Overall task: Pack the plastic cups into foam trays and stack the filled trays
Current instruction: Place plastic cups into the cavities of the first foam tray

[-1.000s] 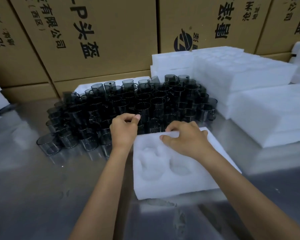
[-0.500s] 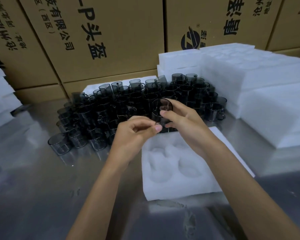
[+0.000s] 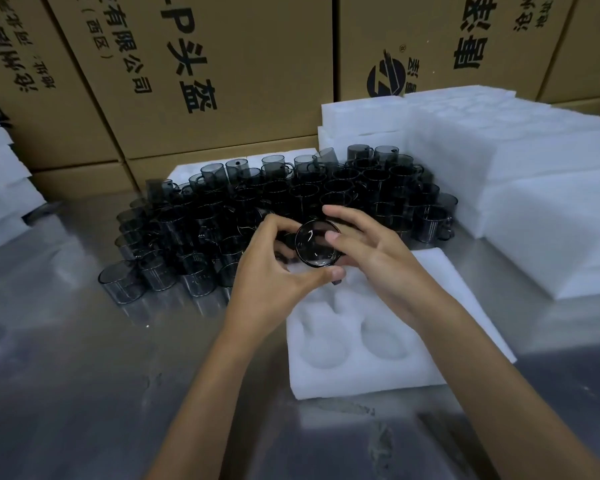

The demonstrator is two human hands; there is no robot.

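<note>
A: Which way is the cup (image 3: 315,244) pointing?

B: One round end faces up toward the camera, tipped a little to the near side, so its long axis runs away from the viewer and down toward the foam tray (image 3: 368,368). Whether that end is the mouth or the base I cannot tell; it is clear and dark-rimmed.

A: Where is it relative to the tray?

B: Held in the air above the tray's far-left corner, not touching the foam. The two near pockets of the tray show as hollow, with nothing in them.

A: And the hands?

B: Both grip the cup. The left hand (image 3: 274,271) comes in from the tray's left side, its thumb reaching under the cup's near rim and its fingers arched over the far side. The right hand (image 3: 371,251) comes from above the tray; its thumb presses the right part of the round face and its index finger curves round the top edge. Both forearms reach up from the near edge of the view, the right one crossing over the tray.

A: What else sits by the tray?

B: Beyond its far edge, the crowd of dark cups (image 3: 291,199) stands on the metal table (image 3: 84,375). To the tray's right, stacks of white foam (image 3: 534,188). Behind everything, printed cardboard boxes (image 3: 222,64).
</note>
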